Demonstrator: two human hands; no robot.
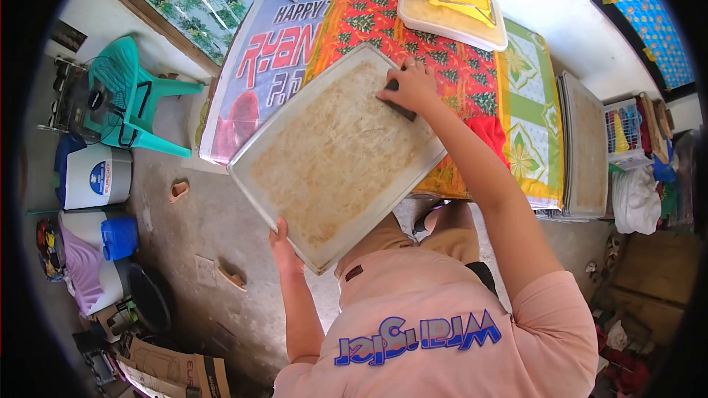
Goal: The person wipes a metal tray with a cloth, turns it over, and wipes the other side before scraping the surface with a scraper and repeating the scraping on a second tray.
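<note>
A large, shallow rectangular metal tray (pixel 332 155) with a worn, brown-stained surface is tilted in front of my body, its far part over the covered table. My left hand (pixel 283 243) grips the tray's near left edge, thumb on the rim and fingers hidden underneath. At the upper right of the tray, my right hand (pixel 414 87) is closed around a dark, flat, scraper-like piece (pixel 399 109). That piece rests against the tray's surface, and its exact kind is hard to make out.
The table wears a patterned plastic cover (pixel 527 118). On it stands a lidded white container (pixel 450 18) with a yellow-framed tool (pixel 464 0). Similar trays (pixel 586 147) lean at the right. A green plastic chair (pixel 136 96) and a slipper (pixel 232 278) are on the left.
</note>
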